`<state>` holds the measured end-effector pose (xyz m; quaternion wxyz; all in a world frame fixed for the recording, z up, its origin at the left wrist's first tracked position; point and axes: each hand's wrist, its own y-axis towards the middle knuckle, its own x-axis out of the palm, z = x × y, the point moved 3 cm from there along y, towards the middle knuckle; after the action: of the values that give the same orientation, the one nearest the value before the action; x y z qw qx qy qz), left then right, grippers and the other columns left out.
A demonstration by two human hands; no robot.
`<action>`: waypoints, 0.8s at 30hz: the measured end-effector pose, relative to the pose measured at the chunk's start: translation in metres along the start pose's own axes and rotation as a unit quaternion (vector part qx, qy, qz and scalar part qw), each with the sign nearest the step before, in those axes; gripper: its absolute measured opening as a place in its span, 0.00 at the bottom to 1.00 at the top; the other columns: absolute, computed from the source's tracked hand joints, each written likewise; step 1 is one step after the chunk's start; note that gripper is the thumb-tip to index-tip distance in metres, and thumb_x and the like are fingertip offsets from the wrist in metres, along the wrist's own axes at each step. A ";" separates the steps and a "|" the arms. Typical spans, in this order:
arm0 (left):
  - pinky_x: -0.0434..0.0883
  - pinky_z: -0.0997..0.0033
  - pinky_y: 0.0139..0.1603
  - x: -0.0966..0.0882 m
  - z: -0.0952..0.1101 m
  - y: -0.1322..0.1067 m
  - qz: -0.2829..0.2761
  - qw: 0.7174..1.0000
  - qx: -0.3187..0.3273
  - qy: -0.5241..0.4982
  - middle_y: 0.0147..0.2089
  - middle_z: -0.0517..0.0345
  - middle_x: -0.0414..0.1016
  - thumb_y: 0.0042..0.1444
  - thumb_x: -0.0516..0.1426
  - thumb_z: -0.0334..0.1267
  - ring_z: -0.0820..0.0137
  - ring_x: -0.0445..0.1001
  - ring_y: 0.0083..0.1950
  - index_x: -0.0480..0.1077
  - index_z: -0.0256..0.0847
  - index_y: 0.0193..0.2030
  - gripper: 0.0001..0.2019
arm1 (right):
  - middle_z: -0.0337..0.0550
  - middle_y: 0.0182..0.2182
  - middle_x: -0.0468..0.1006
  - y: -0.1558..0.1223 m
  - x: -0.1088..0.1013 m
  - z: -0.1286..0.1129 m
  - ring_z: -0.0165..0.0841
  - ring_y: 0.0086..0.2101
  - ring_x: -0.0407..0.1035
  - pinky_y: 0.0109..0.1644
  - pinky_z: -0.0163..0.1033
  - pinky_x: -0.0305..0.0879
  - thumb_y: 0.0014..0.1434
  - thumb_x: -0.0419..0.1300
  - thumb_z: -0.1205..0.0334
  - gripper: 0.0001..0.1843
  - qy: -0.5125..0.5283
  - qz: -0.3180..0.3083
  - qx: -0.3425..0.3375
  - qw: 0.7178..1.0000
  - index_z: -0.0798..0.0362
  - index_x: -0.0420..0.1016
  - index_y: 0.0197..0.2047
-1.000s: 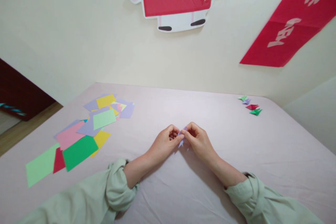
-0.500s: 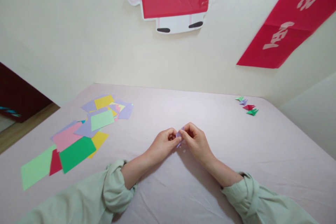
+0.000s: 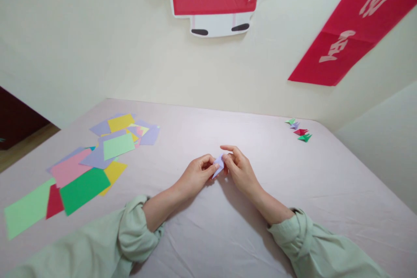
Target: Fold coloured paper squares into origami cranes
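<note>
A small folded piece of purple paper (image 3: 218, 167) is held above the middle of the table, its lower end narrowing to a point. My left hand (image 3: 198, 174) pinches it from the left between thumb and fingers. On the other side, my right hand (image 3: 243, 171) grips the paper's upper right edge with thumb and a bent finger, while its index finger is stretched out above. The fingers partly cover the paper, so its full folded form is hidden.
Coloured paper sheets (image 3: 85, 191) lie overlapping on the table's left side. Several small folded paper figures (image 3: 300, 132), light green, purple, red and green, stand in a row at the back right. A pale cloth (image 3: 260, 243) covers the table, which meets a wall (image 3: 195, 74).
The purple paper has turned so that more of its flat face shows. My right index finger has lifted off and straightened. The whole view has shifted slightly.
</note>
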<state>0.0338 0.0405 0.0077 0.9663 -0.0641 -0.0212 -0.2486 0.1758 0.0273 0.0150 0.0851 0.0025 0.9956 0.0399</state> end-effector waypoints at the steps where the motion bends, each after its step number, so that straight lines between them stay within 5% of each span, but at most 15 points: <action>1: 0.59 0.76 0.26 0.000 -0.001 0.000 -0.003 1.000 0.001 -0.005 0.24 0.64 0.65 0.57 0.57 0.46 0.77 0.62 0.24 0.64 0.38 0.29 0.14 | 0.30 0.19 0.66 0.001 0.000 0.001 0.29 0.21 0.62 0.25 0.34 0.58 0.62 0.54 0.50 0.18 0.010 -0.014 0.012 1.000 0.53 0.67 0.50; 8: 0.64 0.76 0.26 0.001 -0.002 -0.001 -0.023 1.000 -0.011 -0.014 0.25 0.62 0.69 0.57 0.58 0.49 0.77 0.67 0.24 0.65 0.38 0.31 0.15 | 0.33 0.20 0.66 0.003 0.001 -0.002 0.26 0.21 0.59 0.25 0.33 0.55 0.55 0.63 0.48 0.17 0.031 -0.028 0.024 0.999 0.53 0.68 0.28; 12: 0.65 0.76 0.22 0.004 -0.005 -0.001 -0.021 0.998 -0.057 -0.007 0.25 0.58 0.74 0.56 0.56 0.55 0.74 0.71 0.22 0.65 0.38 0.32 0.19 | 0.34 0.20 0.67 0.002 0.004 -0.005 0.28 0.23 0.61 0.27 0.34 0.57 0.56 0.62 0.50 0.16 0.027 0.006 0.005 1.000 0.52 0.67 0.27; 24: 0.52 0.78 0.17 0.000 0.001 -0.004 -0.008 0.997 -0.040 0.062 0.15 0.68 0.61 0.57 0.53 0.58 0.79 0.56 0.14 0.70 0.38 0.32 0.22 | 0.36 0.19 0.69 0.002 0.003 -0.001 0.29 0.23 0.63 0.30 0.35 0.60 0.59 0.58 0.41 0.23 0.054 -0.004 0.040 0.998 0.52 0.68 0.25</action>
<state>0.0318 0.0372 0.0090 0.9604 -0.0867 0.0478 -0.2603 0.1722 0.0293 0.0158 0.0309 -0.0003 0.9995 -0.0004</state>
